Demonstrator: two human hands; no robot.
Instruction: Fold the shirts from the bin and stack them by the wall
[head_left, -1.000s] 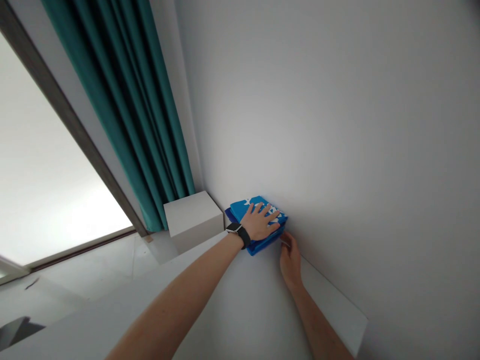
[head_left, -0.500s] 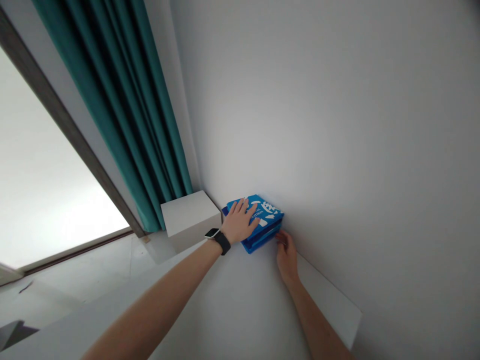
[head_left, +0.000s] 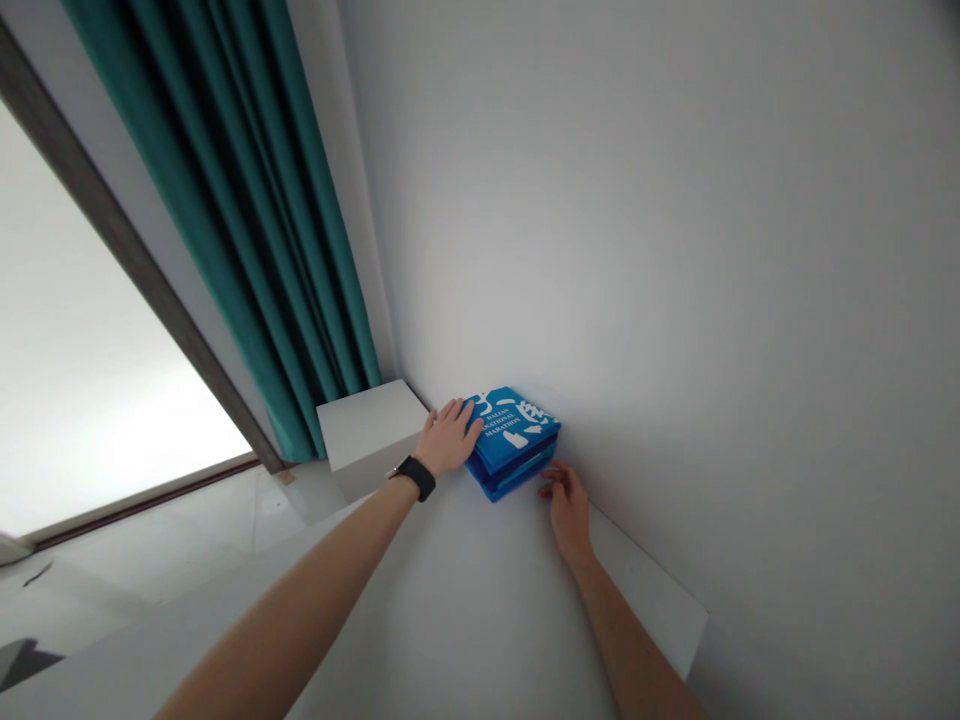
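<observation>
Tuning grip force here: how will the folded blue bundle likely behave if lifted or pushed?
Probably floppy: the folded blue bundle gapes between layers at its near edge, so lifting only the top may unfold it. Likely light, as the layers look like thin sheet. Unlikely to roll: it lies broad side down on the white tabletop.

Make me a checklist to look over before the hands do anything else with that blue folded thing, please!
1. Blue folded bundle lying on the white table, printed side up: ok.
2. Left hand at the bundle: ok, it lies over the left edge.
3. Right hand close by: ok, it is at the near right corner. Actually touching it: cannot tell.
4. Layers pressed flat together: not ok, a gap shows along the near side.
5. Whole top uncovered: not ok, the left hand hides some of it.
6. Dark watch band around the left wrist: ok.
</observation>
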